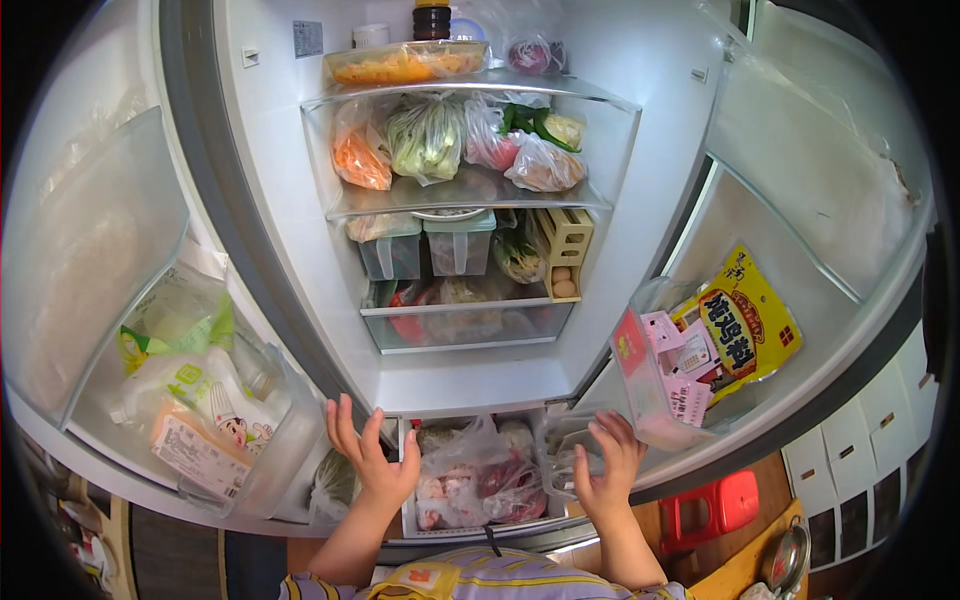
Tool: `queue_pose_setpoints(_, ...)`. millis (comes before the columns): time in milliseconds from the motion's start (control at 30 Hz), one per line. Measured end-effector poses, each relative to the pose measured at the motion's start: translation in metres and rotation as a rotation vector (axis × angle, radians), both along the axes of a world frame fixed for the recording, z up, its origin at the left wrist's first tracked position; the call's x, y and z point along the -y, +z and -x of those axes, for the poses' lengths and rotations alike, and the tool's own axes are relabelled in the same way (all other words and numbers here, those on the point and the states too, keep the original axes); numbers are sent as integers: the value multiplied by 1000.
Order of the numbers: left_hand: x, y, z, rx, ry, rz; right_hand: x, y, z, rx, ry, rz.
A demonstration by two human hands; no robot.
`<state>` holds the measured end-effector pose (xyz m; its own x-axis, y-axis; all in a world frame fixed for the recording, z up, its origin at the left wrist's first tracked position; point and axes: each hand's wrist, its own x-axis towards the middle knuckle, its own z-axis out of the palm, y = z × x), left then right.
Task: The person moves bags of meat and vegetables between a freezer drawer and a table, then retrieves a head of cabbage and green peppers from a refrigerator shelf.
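Observation:
Both hands are raised with nothing in them, in front of a refrigerator whose two doors stand wide. My left hand point(373, 450) has its fingers spread, to the left of a pulled-out lower drawer point(480, 531). On the drawer's other side is my right hand point(611, 469), fingers apart, over a door bin point(562, 442) with a clear bag in it. Plastic bags of what looks like meat point(517, 487) fill the drawer between the hands. Above it, the middle shelf point(480, 196) carries bagged vegetables point(427, 139) and green peppers point(532, 120).
Higher up sit a covered dish point(409, 64) and a dark bottle point(431, 21). Lidded bins point(459, 251) and an egg holder point(564, 247) stand lower. Door bins hold a white jug point(180, 382) and a yellow packet point(750, 322). A red stool point(709, 506) is at right.

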<state>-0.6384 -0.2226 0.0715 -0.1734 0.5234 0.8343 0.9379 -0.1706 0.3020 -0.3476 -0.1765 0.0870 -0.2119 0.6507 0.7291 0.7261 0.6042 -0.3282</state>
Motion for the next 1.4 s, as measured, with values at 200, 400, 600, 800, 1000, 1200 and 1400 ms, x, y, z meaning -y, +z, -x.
queue_pose_setpoints(200,7,-4,15,63,41,-35,7,5,31,-13,120,-16)
queue_pose_setpoints(400,13,-14,30,216,-184,-111,7,7,62,-43,197,-20)
queue_pose_setpoints(600,17,-10,53,-40,-211,-93,-7,-5,95,-86,223,-25)
queue_pose_setpoints(800,15,-26,72,-31,-332,-125,-21,-18,120,-72,262,-13)
queue_pose_setpoints(1000,12,-39,95,-124,-405,-159,-47,-23,139,-79,320,-4)
queue_pose_setpoints(1200,-10,-46,86,-22,-371,-88,-112,-48,145,-55,346,50)
queue_pose_setpoints(1400,-47,-48,72,71,-228,31,-172,-91,139,-76,398,219)
